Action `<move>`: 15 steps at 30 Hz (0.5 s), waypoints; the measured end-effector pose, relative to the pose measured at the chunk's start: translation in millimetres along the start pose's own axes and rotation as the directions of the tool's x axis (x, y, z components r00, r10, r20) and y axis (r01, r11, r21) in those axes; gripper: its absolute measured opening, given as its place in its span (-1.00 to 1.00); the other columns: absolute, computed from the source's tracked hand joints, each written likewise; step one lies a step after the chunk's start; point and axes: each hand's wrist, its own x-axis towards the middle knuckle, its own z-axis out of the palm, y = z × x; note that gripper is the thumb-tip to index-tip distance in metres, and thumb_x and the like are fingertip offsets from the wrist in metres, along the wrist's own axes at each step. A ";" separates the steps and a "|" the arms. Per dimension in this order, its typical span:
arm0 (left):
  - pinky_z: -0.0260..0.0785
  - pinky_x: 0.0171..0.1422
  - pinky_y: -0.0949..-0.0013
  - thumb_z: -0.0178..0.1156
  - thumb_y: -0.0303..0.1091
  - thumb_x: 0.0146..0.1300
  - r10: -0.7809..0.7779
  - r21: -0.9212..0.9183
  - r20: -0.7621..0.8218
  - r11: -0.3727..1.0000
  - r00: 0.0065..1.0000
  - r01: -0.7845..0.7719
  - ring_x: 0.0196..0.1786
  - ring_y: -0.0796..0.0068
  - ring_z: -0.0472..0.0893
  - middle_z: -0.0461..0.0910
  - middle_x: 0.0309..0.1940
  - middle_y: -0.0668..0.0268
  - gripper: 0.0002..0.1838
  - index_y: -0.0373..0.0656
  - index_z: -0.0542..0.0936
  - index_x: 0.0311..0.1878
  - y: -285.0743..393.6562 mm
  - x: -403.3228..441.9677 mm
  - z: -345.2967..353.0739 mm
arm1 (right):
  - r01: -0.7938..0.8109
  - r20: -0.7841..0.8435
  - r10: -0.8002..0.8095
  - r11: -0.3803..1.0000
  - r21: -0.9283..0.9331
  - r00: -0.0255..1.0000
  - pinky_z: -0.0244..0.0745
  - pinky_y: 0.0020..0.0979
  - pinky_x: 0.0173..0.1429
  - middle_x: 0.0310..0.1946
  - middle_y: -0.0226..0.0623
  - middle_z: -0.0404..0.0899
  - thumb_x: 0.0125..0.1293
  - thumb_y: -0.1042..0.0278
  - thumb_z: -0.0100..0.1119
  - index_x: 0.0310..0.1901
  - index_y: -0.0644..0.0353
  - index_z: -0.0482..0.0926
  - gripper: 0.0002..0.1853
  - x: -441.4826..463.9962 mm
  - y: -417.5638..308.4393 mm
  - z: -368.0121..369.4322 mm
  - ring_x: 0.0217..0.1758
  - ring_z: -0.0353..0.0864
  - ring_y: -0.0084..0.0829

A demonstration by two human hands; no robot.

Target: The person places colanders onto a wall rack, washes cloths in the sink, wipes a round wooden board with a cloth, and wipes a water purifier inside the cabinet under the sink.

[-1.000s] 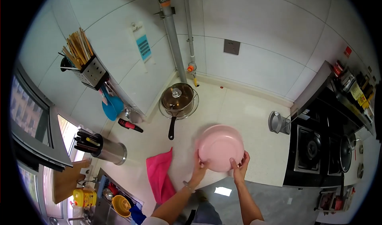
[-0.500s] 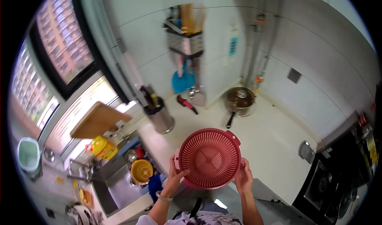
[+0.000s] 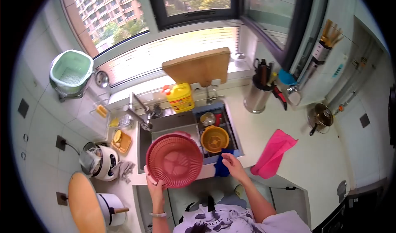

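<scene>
My left hand (image 3: 155,188) grips the near left rim of a red colander (image 3: 175,161), tilted over the front left of the sink (image 3: 142,130). A second red rim shows at the colander's far edge; I cannot tell whether another bowl sits under it. My right hand (image 3: 234,167) is off the colander, fingers apart and holding nothing. It is beside a dark blue cloth (image 3: 222,165) draped over the sink's front edge. An orange strainer basket (image 3: 215,139) sits in the sink's right part, just beyond that hand.
A pink cloth (image 3: 274,154) hangs over the counter edge at right. Behind the sink stand a faucet (image 3: 140,117), a yellow jug (image 3: 180,98) and a cutting board (image 3: 198,66). A knife holder (image 3: 256,95) and a lidded pot (image 3: 320,117) stand farther right; a rice cooker (image 3: 105,162) is left.
The view has swung left. The colander has moved from in front of the right-hand counter to over the sink. My right hand has let go of it; my left still holds it.
</scene>
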 end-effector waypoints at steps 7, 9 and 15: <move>0.54 -0.36 0.45 0.08 -0.51 0.09 -0.014 -0.032 -0.266 0.999 0.964 0.005 -0.24 0.52 0.58 0.51 -0.03 0.30 -0.34 -0.05 0.20 0.32 -0.9 11.4 -71.6 | -0.001 -0.067 -0.052 0.778 -0.628 0.996 0.47 -0.24 0.12 -0.03 0.01 0.60 0.32 0.36 0.04 0.12 0.30 0.48 -0.63 80.2 37.2 60.0 0.07 0.58 -0.06; 0.54 -0.37 0.44 0.11 -0.52 0.07 -0.031 -0.038 -0.260 0.999 0.965 0.022 -0.26 0.52 0.58 0.52 -0.05 0.31 -0.37 -0.08 0.25 0.27 -1.5 14.2 -72.3 | 0.027 -0.062 -0.117 0.635 -0.772 0.991 0.45 -0.11 0.08 -0.12 0.02 0.62 0.23 0.44 0.04 0.03 0.31 0.54 -0.67 106.6 46.6 71.0 0.02 0.58 -0.02; 0.52 -0.32 0.51 0.17 -0.58 0.00 -0.080 -0.025 -0.257 0.997 0.963 0.076 -0.22 0.54 0.58 0.53 -0.08 0.34 -0.39 -0.14 0.32 0.20 5.8 29.8 -72.9 | 0.030 0.018 -0.058 0.210 -0.977 0.998 0.31 -0.05 0.15 -0.30 -0.12 0.65 0.06 0.50 0.16 -0.15 0.21 0.63 -0.74 142.7 90.9 69.6 -0.15 0.62 -0.10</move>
